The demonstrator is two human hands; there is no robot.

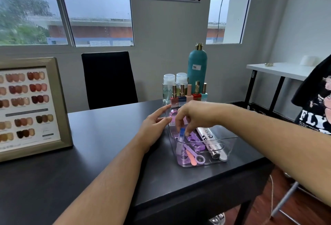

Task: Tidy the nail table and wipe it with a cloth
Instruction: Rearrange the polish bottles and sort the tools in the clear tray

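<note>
Head view: right hand (195,115), grip clamped on a blue-capped tool (181,135) inside the clear bin (231,138) on the black desk (107,153). The left hand (155,128), grip apart, touches the bin's left wall. 5 polish bottles (188,96) stand just behind it; swatch frame (60,99) at far left.

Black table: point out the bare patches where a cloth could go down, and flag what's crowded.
Bare: the wide near-left table between the framed colour chart and the clear bin, and the strip before the black chair. Crowded: the far right corner, polish bottles behind the bin, left hand on its side, right hand pinching a blue-tipped tool inside.
</note>
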